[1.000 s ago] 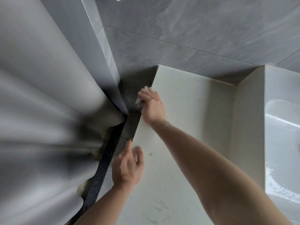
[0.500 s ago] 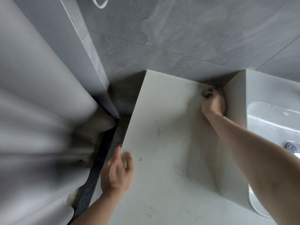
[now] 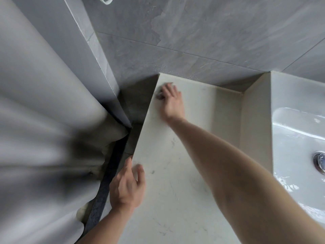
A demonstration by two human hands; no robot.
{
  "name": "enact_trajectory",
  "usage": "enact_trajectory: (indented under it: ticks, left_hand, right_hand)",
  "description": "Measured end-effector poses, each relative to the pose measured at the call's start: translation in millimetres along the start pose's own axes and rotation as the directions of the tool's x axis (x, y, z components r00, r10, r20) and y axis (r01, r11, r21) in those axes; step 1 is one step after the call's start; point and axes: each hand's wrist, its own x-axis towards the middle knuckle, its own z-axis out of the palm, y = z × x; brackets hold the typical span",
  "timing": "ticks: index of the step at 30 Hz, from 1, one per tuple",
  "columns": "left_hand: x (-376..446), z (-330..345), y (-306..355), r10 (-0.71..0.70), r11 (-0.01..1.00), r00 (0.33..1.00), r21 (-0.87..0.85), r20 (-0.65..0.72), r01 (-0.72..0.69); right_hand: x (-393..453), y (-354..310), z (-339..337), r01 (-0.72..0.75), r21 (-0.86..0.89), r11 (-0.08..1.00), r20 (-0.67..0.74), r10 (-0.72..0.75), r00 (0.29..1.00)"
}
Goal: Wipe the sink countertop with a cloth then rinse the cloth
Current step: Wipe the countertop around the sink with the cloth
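Observation:
A pale beige countertop (image 3: 197,141) runs from the near edge to the grey tiled wall. My right hand (image 3: 171,103) presses down near its far left corner, palm flat over a small dark cloth (image 3: 159,96), of which only a bit shows under the fingers. My left hand (image 3: 127,186) rests on the countertop's left edge, fingers spread, holding nothing. The white sink basin (image 3: 299,138) sits at the right, wet, with a metal drain (image 3: 320,161).
A grey shower curtain (image 3: 44,129) hangs close on the left. A dark floor strip (image 3: 103,189) runs between the curtain and the counter. A raised beige wall (image 3: 255,124) separates the counter from the basin. Grey tiles (image 3: 211,32) back everything.
My right hand swept with the cloth from the far left corner to the far right corner by the basin wall, then back to the far left. My left hand stayed on the edge.

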Motion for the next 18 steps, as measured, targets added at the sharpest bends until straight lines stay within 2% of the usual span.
enact_trajectory:
  ticks: [3, 6, 8, 11, 13, 16, 18]
  left_hand:
    - [-0.6, 1.0, 0.7, -0.001, 1.0, 1.0, 0.016, 0.0, 0.001]
    - [-0.2, 1.4, -1.0, -0.002, 1.0, 1.0, 0.022, 0.0, 0.002]
    - [-0.1, 1.0, -2.1, -0.004, 1.0, 1.0, 0.008, -0.005, 0.004]
    - [-0.8, 1.7, -2.9, -0.001, 1.0, 1.0, -0.001, -0.007, 0.001]
    - [-1.3, 1.9, -2.8, -0.001, 1.0, 1.0, 0.002, -0.005, 0.001]
    - [-2.1, 0.2, -0.8, 0.003, 1.0, 1.0, 0.003, -0.004, -0.003]
    - [-1.4, -0.3, -0.1, 0.003, 1.0, 1.0, 0.011, -0.003, -0.003]
  right_hand:
    - [-23.9, -35.9, 23.3, 0.215, 0.068, 0.974, 0.088, -0.22, 0.971]
    - [-50.5, -47.3, 27.9, 0.312, 0.112, 0.944, 0.249, -0.33, 0.91]
    - [-60.5, -32.7, 22.3, 0.297, 0.195, 0.935, 0.183, -0.332, 0.925]
    - [-63.3, 4.9, -11.9, 0.159, 0.288, 0.944, 0.017, -0.171, 0.985]
    - [-60.5, 37.7, -42.7, 0.049, 0.3, 0.953, -0.111, -0.016, 0.994]
    - [-56.8, 94.3, -78.9, -0.171, 0.291, 0.941, -0.257, 0.249, 0.934]
    - [-60.7, 121.7, -82.4, -0.266, 0.219, 0.939, -0.276, 0.321, 0.906]
